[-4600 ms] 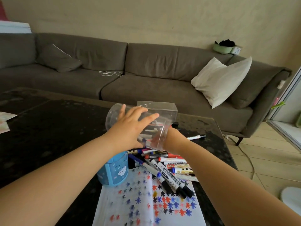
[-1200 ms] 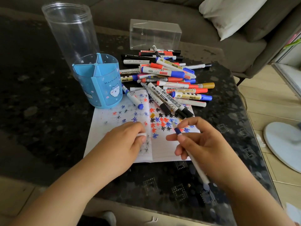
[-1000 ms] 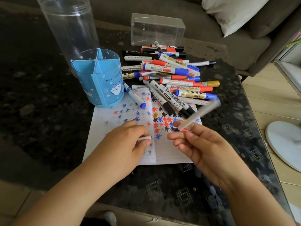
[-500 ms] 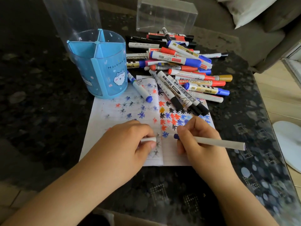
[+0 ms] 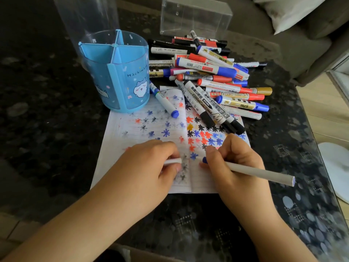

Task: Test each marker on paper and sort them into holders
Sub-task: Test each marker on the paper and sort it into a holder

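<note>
A right hand (image 5: 234,167) grips a slim white marker (image 5: 251,172), blue tip on the open notebook (image 5: 120,148); the left hand (image 5: 151,167) pinches its white cap (image 5: 172,161). Behind lie a marker pile (image 5: 209,76) and blue holder (image 5: 115,70)

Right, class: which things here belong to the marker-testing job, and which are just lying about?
Part of the job:
right hand gripping the white pen
left hand pinching its cap
paper
marker pile
blue holder
clear cylinder
clear box

Lying about:
cushion
sofa
</note>
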